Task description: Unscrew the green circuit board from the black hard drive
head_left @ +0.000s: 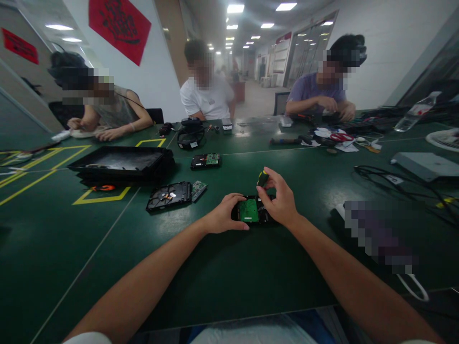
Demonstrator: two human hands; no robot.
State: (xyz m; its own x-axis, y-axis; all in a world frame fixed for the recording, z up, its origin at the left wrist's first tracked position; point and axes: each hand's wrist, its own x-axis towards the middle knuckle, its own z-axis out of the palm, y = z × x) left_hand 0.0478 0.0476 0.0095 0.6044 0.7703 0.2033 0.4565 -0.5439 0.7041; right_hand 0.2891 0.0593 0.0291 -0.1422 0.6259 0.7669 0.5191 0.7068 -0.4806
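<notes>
A black hard drive (251, 210) with a green circuit board facing up lies on the green table (229, 267) in front of me. My left hand (225, 216) grips its left edge, fingers curled round it. My right hand (278, 197) is closed on a screwdriver (262, 178) with a black and yellow handle, held upright over the drive's right side. Its tip is hidden behind my fingers.
Another drive (169, 196) with a loose board (198, 189) lies left of mine, a third drive (205, 161) farther back, next to a black tray (122, 165). Cables (401, 184) and a grey box (426, 165) are at right. Three people sit across the table.
</notes>
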